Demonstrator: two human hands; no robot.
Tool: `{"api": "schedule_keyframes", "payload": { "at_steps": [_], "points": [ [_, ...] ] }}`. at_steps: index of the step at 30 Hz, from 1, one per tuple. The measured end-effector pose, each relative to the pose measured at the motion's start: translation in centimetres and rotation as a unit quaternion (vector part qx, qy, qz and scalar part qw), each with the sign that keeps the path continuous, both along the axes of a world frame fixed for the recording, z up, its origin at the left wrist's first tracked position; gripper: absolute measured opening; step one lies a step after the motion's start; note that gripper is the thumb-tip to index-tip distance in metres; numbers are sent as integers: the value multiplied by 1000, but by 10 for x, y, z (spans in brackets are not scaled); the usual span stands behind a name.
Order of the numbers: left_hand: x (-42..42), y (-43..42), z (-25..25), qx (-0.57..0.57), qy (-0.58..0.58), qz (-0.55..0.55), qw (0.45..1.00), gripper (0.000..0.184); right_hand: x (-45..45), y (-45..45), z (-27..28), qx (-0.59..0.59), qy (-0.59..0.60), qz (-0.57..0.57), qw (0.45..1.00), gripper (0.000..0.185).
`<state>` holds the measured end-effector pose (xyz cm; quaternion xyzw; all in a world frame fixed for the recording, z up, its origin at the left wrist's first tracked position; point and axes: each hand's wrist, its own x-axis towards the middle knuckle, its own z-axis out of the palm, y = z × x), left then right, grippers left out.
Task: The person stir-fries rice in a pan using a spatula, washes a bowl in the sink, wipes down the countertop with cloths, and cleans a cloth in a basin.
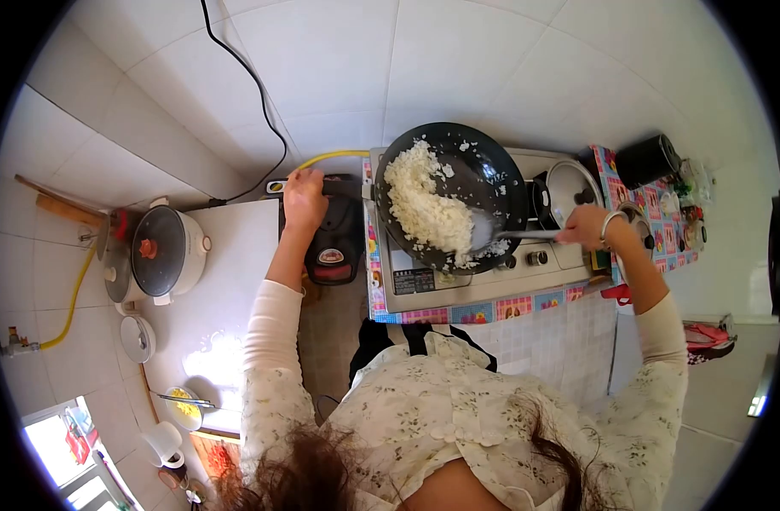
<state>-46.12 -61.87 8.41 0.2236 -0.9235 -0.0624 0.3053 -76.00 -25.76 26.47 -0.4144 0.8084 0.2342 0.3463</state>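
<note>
A black wok (492, 157) sits on the gas stove (458, 289), with white rice (428, 196) piled along its left side and loose grains scattered around. My right hand (584, 228) is closed around the handle of a spatula (526, 234). The spatula's blade lies in the wok at the lower right edge of the rice. My left hand (305, 200) is closed at the top of a black appliance (343, 230), left of the stove. What its fingers grip, if anything, is hidden.
A white pot with a glass lid (158, 247) stands on the left counter (228, 281). Nearer me are a bowl of yellow food (184, 409) and chopped orange-red food (221, 460). A metal lid (571, 192) and black canister (648, 162) are right. A cable (258, 81) hangs along the wall.
</note>
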Motion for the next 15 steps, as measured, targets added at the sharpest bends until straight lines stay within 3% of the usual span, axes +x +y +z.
{"api": "schedule_keyframes", "payload": {
  "at_steps": [2, 5, 7, 10, 12, 15],
  "points": [
    [-1, -1, 0, 17, -7, -1, 1000, 27, 30, -11, -8, 6, -52, -183, 982, 47],
    [1, 0, -1, 21, -11, 1, 1000, 27, 42, -2, -57, -117, -109, -297, 941, 46],
    [1, -1, -1, 18, -11, 0, 1000, 27, 29, 10, -88, -207, -42, -193, 958, 42],
    [1, -2, -1, 22, -15, -7, 1000, 27, 31, 23, -83, -288, 103, -86, 948, 38],
    [1, -2, -1, 26, -16, -8, 1000, 27, 41, 19, -48, -263, 198, -23, 944, 34],
    [1, -2, 1, 30, -27, -7, 999, 27, 33, 18, -7, -250, 240, 42, 937, 31]
  ]
}}
